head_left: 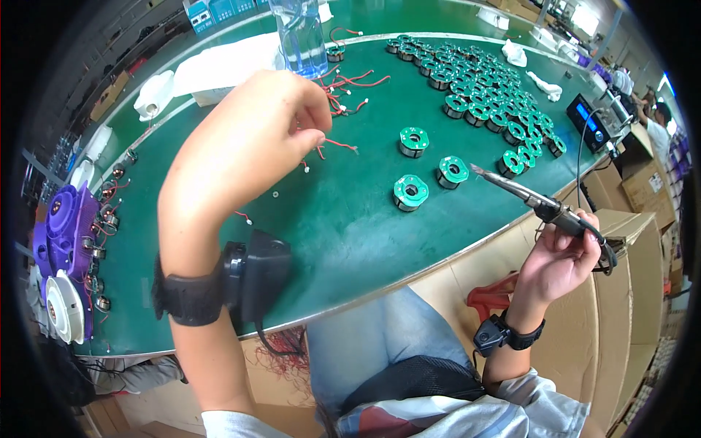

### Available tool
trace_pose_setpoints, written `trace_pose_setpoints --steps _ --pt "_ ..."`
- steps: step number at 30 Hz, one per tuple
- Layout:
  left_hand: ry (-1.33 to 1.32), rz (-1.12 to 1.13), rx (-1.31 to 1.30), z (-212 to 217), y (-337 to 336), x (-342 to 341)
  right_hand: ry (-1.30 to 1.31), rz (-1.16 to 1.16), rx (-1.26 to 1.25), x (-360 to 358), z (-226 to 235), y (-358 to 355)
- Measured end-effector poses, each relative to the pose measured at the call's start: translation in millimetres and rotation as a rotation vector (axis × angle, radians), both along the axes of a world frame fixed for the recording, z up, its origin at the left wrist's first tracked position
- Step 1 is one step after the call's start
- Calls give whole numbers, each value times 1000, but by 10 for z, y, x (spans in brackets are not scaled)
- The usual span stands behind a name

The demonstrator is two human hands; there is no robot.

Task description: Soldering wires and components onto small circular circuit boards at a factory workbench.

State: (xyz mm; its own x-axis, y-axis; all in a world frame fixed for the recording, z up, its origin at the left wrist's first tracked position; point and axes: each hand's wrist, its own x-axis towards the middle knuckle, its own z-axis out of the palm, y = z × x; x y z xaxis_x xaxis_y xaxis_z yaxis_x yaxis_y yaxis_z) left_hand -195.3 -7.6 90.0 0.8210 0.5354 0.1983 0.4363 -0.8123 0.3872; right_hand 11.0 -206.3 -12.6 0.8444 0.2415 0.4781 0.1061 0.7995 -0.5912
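Observation:
My left hand (281, 109) is at the left of the green bench, its fingers curled in toward the thumb. A thin red wire (339, 144) comes out at the thumb tip and seems pinched there; the fingers partly hide it. Beyond the fingertips lies a loose bunch of red wires (339, 91) with small white connectors. My right hand (562, 255) grips a soldering iron (540, 204) past the bench's front edge. The iron's tip points left, close to a ring-shaped coil part with a green circuit board (453, 171). Two similar parts (411, 193) (414, 141) stand beside it.
Many more green-topped coil parts (478, 113) crowd the right back. A blue-lit soldering station (588, 122) stands at the right edge. A water bottle (301, 40) and white wrapping (230, 64) sit behind my left hand. Purple housings (62, 219) line the left; cardboard boxes (621, 292) stand at right.

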Motion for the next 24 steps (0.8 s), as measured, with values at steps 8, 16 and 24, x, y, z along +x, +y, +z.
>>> trace_pose_setpoints --steps 8,16,24 --pt "-322 233 323 -16 -396 -156 7 7 64 262 68 -215" --pt "254 -166 -44 -70 -1165 -389 33 5 90 523 -39 -385" --pt "-66 -10 198 -532 -1457 -580 134 41 85 541 -151 -445"
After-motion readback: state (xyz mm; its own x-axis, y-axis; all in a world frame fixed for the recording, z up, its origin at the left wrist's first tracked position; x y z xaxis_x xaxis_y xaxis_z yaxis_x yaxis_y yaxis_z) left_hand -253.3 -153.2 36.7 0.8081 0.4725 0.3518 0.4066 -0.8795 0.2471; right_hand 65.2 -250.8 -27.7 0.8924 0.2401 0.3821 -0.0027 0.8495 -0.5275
